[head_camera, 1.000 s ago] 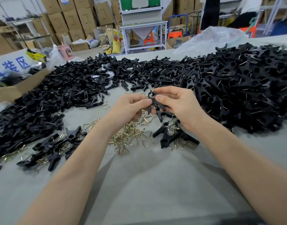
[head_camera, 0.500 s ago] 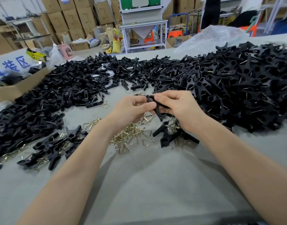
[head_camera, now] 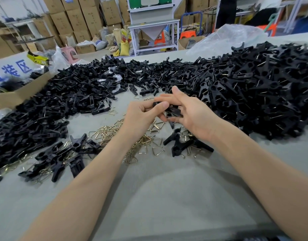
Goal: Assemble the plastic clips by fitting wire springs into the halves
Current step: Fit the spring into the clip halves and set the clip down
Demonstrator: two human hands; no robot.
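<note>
While my left hand [head_camera: 141, 115] pinches one end of the black plastic clip [head_camera: 173, 111] between thumb and forefinger, my right hand [head_camera: 193, 113] cradles the other end, thumb beneath and upper fingers nearly straight.
Spring: hidden by fingers, so I cannot tell if it is seated.
Risk: my loose right hold could let a half twist and the wire pop free.
Position: clip spans both hands, above the loose wire springs [head_camera: 125, 134] on the table [head_camera: 167, 197]; heaped clips [head_camera: 263, 87] to the right.

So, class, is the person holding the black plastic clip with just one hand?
No: both the left hand and the right hand grip the black plastic clip between them.
</note>
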